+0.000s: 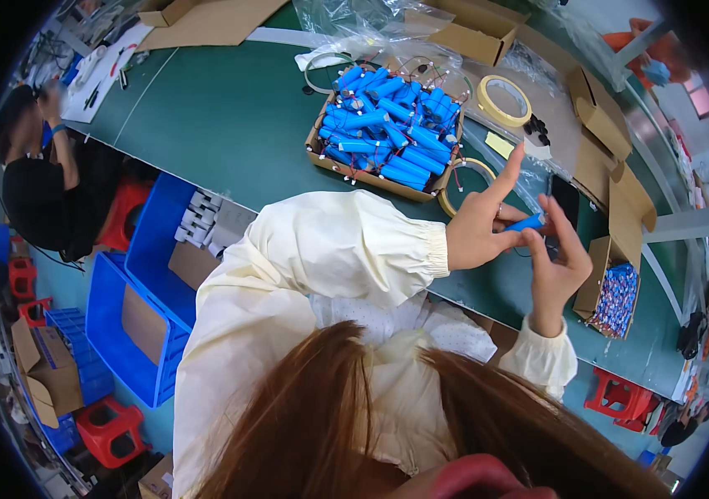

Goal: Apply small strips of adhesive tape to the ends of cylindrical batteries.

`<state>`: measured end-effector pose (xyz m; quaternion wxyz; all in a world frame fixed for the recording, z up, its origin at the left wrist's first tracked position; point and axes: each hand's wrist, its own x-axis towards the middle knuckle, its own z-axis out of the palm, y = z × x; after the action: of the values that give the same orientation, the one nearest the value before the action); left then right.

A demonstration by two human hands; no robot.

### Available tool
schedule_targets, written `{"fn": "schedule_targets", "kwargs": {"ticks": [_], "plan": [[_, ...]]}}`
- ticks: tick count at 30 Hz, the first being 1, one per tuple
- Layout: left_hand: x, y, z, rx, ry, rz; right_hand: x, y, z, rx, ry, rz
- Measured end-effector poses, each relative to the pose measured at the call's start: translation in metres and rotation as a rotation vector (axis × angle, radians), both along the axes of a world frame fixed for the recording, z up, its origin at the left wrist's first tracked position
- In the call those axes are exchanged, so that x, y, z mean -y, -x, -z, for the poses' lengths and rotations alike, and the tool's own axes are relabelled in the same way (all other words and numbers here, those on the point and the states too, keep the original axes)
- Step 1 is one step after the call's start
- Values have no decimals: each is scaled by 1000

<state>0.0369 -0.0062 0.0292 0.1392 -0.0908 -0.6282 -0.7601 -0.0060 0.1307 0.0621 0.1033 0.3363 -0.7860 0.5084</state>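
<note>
Over the green desk [229,125], near its front edge, both hands meet around one item.

Item 1: blue cylindrical cell [526,223], held clear of the desk surface between the two hands. Left hand [481,226] has its grip closed on the near end with thumb and lower fingers, index finger raised and free; right hand [555,264] pinches the far end with its fingertips. Holding each end this way probably keeps the cell steady and turned up toward the eyes, so that the tip and any lead can be worked on.

Item 2: shallow cardboard tray [375,179], just beyond the hands, heaped with like blue cells [387,129] with thin red and black wires trailing. It sits within easy reach, apparently as the stock.

Item 3: two rolls of tape, one [504,100] pale and beyond the tray, one [464,185] lying flat beside the tray's near corner, close to the left hand.

Item 4: small open box [616,299] at the right desk edge, beside the right hand, filled with small blue and red pieces; too small to say what they are.

Item 5: empty cardboard boxes [595,108] and clear plastic bags [363,25] along the far side, set back out of the working space.

Item 6: blue crates [134,316] and red stools [109,428] on the floor to the left; another person [38,183] in black sits at the far left end.
</note>
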Motion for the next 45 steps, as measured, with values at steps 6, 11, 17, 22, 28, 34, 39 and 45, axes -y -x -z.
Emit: {"fn": "schedule_targets", "kwargs": {"ticks": [6,11,17,22,28,34,39,45], "plan": [[-2,2,3,-18,-43,13,6,17,-47,212,-313,-107],[-4,4,9,87,-157,80,32,27,-82,59,-200,-70],[-4,-1,9,89,-117,200,107,37,-98,-22,-260,-375],[-13,9,16,88,-64,192,167,63,-73,128,-329,-484],[-10,4,16,180,100,92,204,78,-42,90,-420,-493],[-8,1,13,151,163,106,199,71,-30,-330,-440,-376],[-9,4,15,194,233,159,188,71,-34,-379,-357,-332],[-11,6,21,174,131,159,177,55,-36,-475,-488,-533]]}}
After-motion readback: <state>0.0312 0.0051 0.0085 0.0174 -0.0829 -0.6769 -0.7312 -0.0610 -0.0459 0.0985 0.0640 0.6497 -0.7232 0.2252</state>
